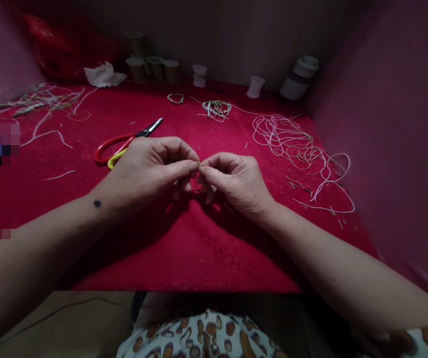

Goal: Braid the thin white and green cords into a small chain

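Observation:
Over the middle of the red cloth, my left hand (152,161) and my right hand (236,176) meet fingertip to fingertip. Thumb and forefinger of each are pinched together on a thin cord (199,164); only a tiny brownish bit of it shows, the rest being hidden by the fingers. Scissors (143,133) with red and yellow handles lie just behind my left hand, their blades pointing away to the right and one handle partly covered. Beyond the hands lie a small braided loop (175,99) and a bundle of green and white braided cord (216,108).
Loose white and tan cord (283,136) sprawls at the right, with short clippings near it. More tangled cord (45,102) lies far left. Along the back stand several spools (199,75), a white-capped bottle (298,79), a crumpled tissue (104,75) and a red plastic bag (55,47).

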Tool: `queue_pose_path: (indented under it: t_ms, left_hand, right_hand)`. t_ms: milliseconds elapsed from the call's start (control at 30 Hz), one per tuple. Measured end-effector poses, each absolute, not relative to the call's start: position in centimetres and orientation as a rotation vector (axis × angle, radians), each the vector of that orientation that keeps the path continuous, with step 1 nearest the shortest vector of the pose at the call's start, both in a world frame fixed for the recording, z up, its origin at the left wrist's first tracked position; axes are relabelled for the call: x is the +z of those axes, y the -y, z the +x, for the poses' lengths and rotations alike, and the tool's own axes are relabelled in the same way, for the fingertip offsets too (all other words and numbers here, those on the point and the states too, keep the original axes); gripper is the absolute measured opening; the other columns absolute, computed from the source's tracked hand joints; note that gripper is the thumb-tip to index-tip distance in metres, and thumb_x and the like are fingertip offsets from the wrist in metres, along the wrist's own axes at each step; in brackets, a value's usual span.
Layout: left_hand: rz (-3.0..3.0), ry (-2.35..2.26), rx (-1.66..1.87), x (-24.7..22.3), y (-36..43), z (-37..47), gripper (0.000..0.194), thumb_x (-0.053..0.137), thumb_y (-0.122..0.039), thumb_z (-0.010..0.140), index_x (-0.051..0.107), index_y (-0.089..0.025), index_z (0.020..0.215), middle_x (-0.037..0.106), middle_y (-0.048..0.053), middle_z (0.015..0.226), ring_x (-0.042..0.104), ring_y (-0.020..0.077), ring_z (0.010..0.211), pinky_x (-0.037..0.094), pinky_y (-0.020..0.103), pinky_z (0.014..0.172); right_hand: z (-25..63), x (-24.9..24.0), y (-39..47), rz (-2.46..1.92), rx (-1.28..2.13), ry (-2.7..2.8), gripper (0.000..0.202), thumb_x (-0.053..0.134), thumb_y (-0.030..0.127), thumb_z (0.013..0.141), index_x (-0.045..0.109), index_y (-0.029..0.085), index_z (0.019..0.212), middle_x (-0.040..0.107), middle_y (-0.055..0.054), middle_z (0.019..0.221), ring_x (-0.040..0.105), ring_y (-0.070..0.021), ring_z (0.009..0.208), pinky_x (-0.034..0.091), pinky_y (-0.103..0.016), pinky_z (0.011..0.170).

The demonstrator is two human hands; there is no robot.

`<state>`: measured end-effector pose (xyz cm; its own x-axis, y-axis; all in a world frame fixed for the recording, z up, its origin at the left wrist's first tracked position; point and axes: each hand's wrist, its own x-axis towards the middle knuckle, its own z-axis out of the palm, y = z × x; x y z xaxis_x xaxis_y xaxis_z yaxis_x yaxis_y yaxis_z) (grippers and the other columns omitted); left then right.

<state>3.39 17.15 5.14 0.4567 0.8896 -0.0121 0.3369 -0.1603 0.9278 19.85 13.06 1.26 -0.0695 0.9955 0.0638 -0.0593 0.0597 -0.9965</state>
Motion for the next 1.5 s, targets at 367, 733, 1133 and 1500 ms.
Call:
queue_pose_path:
  t_ms: [367, 733, 1133, 1500]
  left_hand:
    - [2.19, -1.059, 0.887, 4.2, -16.5, 3.5, 0.006, 0.06, -0.024, 0.083, 0.063, -0.021, 0.078, 0.065, -0.001, 0.067, 0.058, 0.0122, 0.06, 0.043, 0.025, 0.059]
    - [1.7, -1.041, 0.741, 4.8, -16.4, 4.4, 0.012, 0.061, -0.018, 0.082, 0.052, -0.024, 0.076, 0.061, -0.006, 0.05, 0.056, 0.0127, 0.036, 0.042, 0.025, 0.038]
    - [1.595, -1.132, 0.835, 5.8, -16.3, 3.8, 0.003, 0.065, -0.02, 0.083, 0.061, -0.02, 0.083, 0.064, -0.004, 0.053, 0.058, 0.0107, 0.043, 0.046, 0.019, 0.042]
    - [1.228, -0.992, 0.615, 4.9, -16.8, 3.9, 0.023, 0.064, -0.023, 0.085, 0.064, -0.015, 0.063, 0.058, 0.002, 0.047, 0.049, 0.0081, 0.034, 0.039, 0.016, 0.033]
  right_hand:
    - [19.6, 1.0, -12.9, -1.099, 1.196, 1.268, 0.013, 0.062, 0.026, 0.086, 0.061, 0.018, 0.076, 0.061, 0.004, 0.055, 0.055, -0.0076, 0.041, 0.042, -0.017, 0.039]
    - [19.2, 1.0, -12.7, -1.037, 1.187, 1.164, 0.012, 0.064, 0.025, 0.085, 0.061, 0.02, 0.074, 0.062, 0.004, 0.057, 0.056, -0.0085, 0.045, 0.041, -0.018, 0.041]
    - [19.6, 1.1, -13.2, -1.068, 1.075, 1.067, 0.01, 0.067, 0.024, 0.083, 0.063, 0.02, 0.075, 0.055, 0.007, 0.056, 0.046, -0.0067, 0.044, 0.038, -0.019, 0.042]
    - [19.5, 0.4, -13.2, -1.076, 0.55, 1.412, 0.011, 0.061, 0.016, 0.087, 0.065, 0.019, 0.077, 0.066, 0.002, 0.076, 0.059, -0.0106, 0.07, 0.049, -0.025, 0.07]
